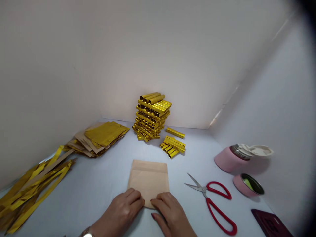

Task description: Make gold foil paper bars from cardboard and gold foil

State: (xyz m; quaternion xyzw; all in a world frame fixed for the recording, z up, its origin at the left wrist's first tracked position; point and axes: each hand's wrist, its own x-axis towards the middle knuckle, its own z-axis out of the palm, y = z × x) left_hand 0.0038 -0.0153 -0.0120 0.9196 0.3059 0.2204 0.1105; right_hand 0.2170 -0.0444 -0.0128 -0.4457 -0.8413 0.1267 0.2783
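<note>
A tan paper sheet point(148, 179) lies flat in front of me, with a crease running across near its far edge. My left hand point(123, 209) has curled fingers pressed on the sheet's near left corner. At the near right corner, my right hand point(171, 210) grips the edge with bent fingers on top and the thumb a little apart, on the near side. The sheet's near edge is partly hidden by both hands. To the right of my right hand lie red-handled scissors point(204, 190), blades spread and pointing away to the left.
Gold foil tubes point(153, 115) are stacked crosswise at the back, several more tubes point(173, 144) beside them. Left are gold and tan sheets point(106, 135) and gold strips point(37, 184). Right are a pink flask point(229, 159), pink cup point(248, 186) and dark red phone-like object point(270, 222). White walls enclose the table.
</note>
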